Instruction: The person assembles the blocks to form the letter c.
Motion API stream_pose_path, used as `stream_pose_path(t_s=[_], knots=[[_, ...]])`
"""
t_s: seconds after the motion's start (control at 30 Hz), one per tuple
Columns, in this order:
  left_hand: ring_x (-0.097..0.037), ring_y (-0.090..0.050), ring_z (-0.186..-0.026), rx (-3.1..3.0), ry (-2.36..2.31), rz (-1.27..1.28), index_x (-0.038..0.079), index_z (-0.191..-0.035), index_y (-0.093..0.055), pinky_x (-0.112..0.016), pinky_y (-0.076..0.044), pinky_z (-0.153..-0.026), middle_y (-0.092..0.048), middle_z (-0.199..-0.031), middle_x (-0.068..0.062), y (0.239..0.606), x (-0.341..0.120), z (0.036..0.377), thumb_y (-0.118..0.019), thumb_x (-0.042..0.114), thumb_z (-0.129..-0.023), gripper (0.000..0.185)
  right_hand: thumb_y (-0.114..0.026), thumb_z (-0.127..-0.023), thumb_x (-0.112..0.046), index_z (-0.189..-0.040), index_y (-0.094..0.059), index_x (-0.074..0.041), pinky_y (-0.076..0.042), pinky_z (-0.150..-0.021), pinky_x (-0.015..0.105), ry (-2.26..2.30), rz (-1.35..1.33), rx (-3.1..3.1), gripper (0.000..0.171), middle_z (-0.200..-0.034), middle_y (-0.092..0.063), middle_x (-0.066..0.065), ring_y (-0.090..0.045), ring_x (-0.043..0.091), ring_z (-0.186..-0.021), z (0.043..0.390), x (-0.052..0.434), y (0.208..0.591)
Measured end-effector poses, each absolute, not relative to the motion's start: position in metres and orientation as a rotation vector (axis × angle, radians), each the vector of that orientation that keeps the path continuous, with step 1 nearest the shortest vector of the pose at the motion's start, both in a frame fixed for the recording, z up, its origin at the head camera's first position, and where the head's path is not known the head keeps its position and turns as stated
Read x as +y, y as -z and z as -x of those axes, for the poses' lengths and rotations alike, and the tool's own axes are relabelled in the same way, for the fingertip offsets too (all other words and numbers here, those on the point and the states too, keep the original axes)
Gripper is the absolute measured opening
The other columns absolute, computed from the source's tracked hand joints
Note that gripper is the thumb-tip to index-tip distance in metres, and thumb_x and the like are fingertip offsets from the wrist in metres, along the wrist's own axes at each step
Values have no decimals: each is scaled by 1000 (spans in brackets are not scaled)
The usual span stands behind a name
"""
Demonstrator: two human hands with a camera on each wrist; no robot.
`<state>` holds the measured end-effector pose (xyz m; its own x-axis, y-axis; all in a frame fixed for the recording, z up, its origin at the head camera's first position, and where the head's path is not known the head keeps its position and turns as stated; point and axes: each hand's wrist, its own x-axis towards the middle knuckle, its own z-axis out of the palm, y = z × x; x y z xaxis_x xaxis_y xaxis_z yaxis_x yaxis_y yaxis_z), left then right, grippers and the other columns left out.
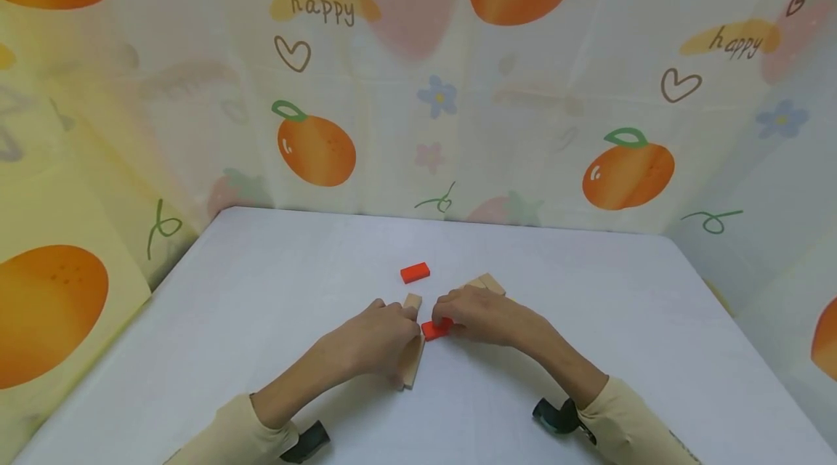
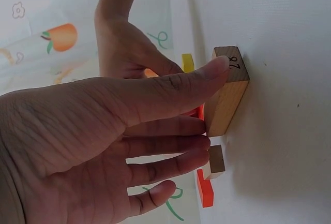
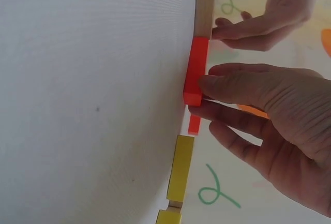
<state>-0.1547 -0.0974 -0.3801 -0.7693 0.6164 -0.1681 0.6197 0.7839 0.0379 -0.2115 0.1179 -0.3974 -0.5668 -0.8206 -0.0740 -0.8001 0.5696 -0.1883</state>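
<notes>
In the head view my left hand point(image 1: 375, 338) holds a plain wooden block point(image 1: 413, 362), thumb toward its near end and fingers toward the far end. The left wrist view shows dark marks on the end of that wooden block point(image 2: 227, 97), with the thumb overlapping it. My right hand point(image 1: 490, 314) pinches a red block point(image 3: 195, 71) by its end, thumb on the side facing its wrist camera. That red block's other end meets the wooden piece at the left hand. A second wooden block point(image 1: 413, 301) stands just beyond the left fingers.
Another red block point(image 1: 415, 273) lies farther back on the white table point(image 1: 314, 254). Wooden blocks point(image 1: 492, 283) show behind the right hand. Yellow blocks point(image 3: 181, 167) appear in the right wrist view. A fruit-patterned cloth point(image 1: 392, 123) hangs behind the table.
</notes>
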Motion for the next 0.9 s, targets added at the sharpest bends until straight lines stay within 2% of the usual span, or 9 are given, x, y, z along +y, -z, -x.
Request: stream_pose_path(t_s=[0.7, 0.9], knots=[[-12, -62, -93, 2800, 13, -975, 16, -116, -77, -33, -50, -83, -70, -106, 1, 379, -98, 156, -99, 43, -66, 61, -79, -91, -4, -106, -76, -15, -56, -85, 20, 236, 1471, 2671, 19, -98, -75, -4, -64, 8, -89, 212, 120, 400], [-12, -62, -93, 2800, 10, -979, 16, -116, -78, -33, -50, -83, -71, -107, 1, 379, -98, 155, -99, 44, -66, 61, -79, -91, -7, -110, -76, -16, -58, -90, 21, 241, 1446, 2659, 21, -104, -76, -4, -68, 10, -95, 211, 121, 398]])
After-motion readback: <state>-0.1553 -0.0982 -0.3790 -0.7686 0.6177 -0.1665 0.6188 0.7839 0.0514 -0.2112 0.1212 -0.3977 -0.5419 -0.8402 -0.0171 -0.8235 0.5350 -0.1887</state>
